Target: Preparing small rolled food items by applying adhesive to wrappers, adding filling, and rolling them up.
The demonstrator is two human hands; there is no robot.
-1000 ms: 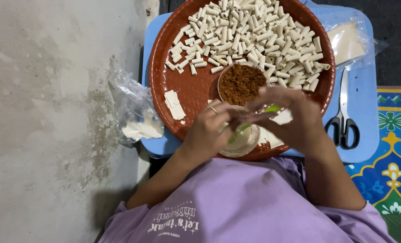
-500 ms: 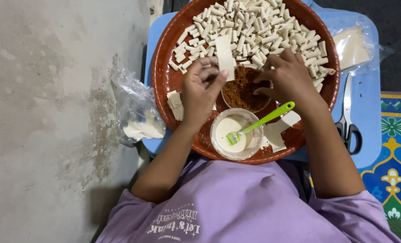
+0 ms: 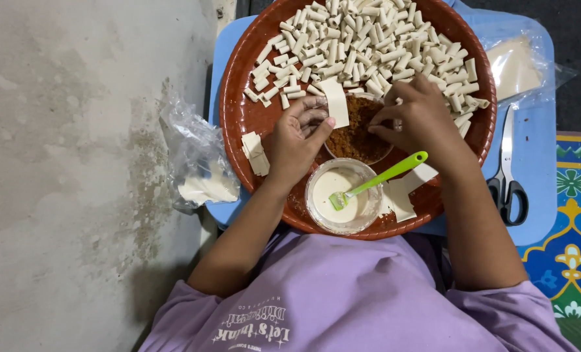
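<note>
The thin pale rectangular pastry sheet [image 3: 335,102] stands pinched in your left hand [image 3: 297,138], thumb and fingers closed on its lower end, long axis running away from you, tilted over the near-left rim of the small bowl of brown crumbly filling [image 3: 359,137]. Your right hand [image 3: 419,117] sits just right of it, fingertips curled together over the filling; whether they grip any you cannot tell. Both hands hover above the round brown tray [image 3: 238,117] of rolled pieces.
</note>
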